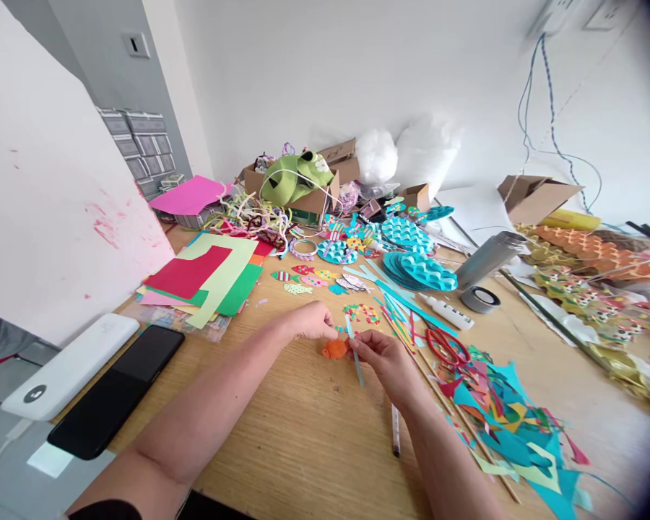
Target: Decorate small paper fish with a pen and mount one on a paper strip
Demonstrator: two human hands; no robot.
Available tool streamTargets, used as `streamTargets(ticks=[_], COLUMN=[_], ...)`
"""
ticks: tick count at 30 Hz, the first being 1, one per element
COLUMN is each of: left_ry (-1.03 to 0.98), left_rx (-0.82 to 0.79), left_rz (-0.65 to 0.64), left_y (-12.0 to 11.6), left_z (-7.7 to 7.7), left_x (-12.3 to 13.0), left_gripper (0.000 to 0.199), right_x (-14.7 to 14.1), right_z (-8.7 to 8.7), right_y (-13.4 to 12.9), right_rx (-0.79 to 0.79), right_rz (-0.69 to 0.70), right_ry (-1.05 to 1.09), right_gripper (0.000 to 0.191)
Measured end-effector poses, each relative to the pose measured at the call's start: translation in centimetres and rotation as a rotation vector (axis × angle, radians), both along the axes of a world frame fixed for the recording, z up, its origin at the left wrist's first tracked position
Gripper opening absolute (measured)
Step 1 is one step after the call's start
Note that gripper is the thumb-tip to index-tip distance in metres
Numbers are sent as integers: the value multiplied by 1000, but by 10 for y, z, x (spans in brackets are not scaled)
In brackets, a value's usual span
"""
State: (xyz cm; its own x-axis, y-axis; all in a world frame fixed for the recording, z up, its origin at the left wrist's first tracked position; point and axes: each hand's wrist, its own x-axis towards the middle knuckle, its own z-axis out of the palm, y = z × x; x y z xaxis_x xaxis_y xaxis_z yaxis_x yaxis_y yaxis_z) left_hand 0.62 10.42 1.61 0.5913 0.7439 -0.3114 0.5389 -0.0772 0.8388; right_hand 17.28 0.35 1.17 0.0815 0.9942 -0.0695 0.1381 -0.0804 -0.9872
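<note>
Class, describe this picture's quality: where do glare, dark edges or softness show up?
Head view: a pale reflection greys part of the black phone; head view, right edge: dark, blurred shading; head view, centre: the orange piece looks fairly clear.

No text readable; dark lettering on white bottle (451,313) too small to make out

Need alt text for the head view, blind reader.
A person's right hand pinches an orange fish-shaped cutout, a light blue strip at its fingertips, left hand close by. Around them on the wooden table lie more fish cutouts, coloured scraps and a black phone.
</note>
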Motion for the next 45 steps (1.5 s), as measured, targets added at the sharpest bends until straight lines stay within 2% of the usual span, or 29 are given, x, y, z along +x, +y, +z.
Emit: streamTargets(ticks=[7,11,15,18,23,32,38,43,45], left_ry=[-330,-515,-678,-788,-913,-907,-892,-907,-915], left_rx=[-235,-430,-532,-545,-559,-617,-528,-411,-373], left_rz=[142,182,200,243,332,327,377,458,493], left_y=[-4,-16,-34,-42,-45,-48,-52,-52,-52], left_z=[10,16,14,9,-1,-3,-1,-3,-5], left_x=[0,-6,-7,-6,-4,-2,-1,2,2], left_gripper=[13,28,47,49,39,33,37,40,40], right_x=[3,4,1,-2,-5,-4,-5,-7,-11], right_z=[1,1,-2,-4,-9,-13,-11,-7,-6], right_y=[0,0,0,1,1,1,0,-2,-4], right_rx=[97,175,205,203,192,195,201,222,218], right_rz=[-130,-221,-226,-220,-254,-237,-228,-307,-289], right_ry=[60,195,279,321,383,353,223,206,225], right_gripper=[42,34,31,31,31,27,30,34,34])
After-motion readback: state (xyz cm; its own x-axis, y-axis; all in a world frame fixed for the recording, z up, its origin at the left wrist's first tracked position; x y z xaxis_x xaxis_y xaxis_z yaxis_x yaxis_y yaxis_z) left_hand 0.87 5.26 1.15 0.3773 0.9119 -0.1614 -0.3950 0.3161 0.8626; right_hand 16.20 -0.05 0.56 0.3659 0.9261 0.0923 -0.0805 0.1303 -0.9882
